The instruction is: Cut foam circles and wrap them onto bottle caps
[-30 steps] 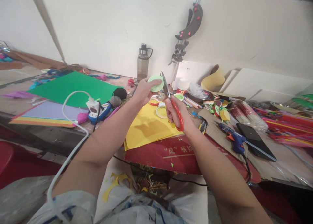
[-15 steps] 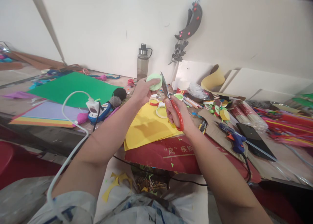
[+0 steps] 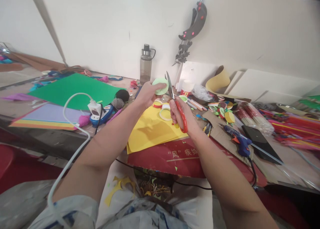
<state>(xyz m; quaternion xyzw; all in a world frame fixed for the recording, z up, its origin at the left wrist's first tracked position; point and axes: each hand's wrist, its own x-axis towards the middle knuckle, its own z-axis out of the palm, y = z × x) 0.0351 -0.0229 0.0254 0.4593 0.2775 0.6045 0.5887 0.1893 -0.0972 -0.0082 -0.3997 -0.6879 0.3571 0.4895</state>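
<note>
Pinched in my left hand (image 3: pixel 148 95) is a round piece of light green paper (image 3: pixel 160 89), its right edge beside the scissor blades. My right hand (image 3: pixel 183 114) grips a pair of scissors (image 3: pixel 180 112) with red handles, the blades pointing up and a little apart. Whether the blades touch the paper is hard to tell. Below both hands lie yellow sheets (image 3: pixel 142 135) on a red printed board (image 3: pixel 160 162). A pale ring (image 3: pixel 165 114) and a red-and-white ring (image 3: pixel 157 104) rest on the yellow sheets.
A water bottle (image 3: pixel 145 67) stands by the wall. To the left are a green sheet (image 3: pixel 72 91) and a power strip (image 3: pixel 102 115) with a white cable (image 3: pixel 65 106). At right lie a glue gun (image 3: pixel 241 142), a black phone (image 3: pixel 262 145) and bundled pipe cleaners (image 3: pixel 295 125).
My left hand moved the green paper slightly left, then back right and a little down against the scissors. The right hand has stayed nearly in place.
</note>
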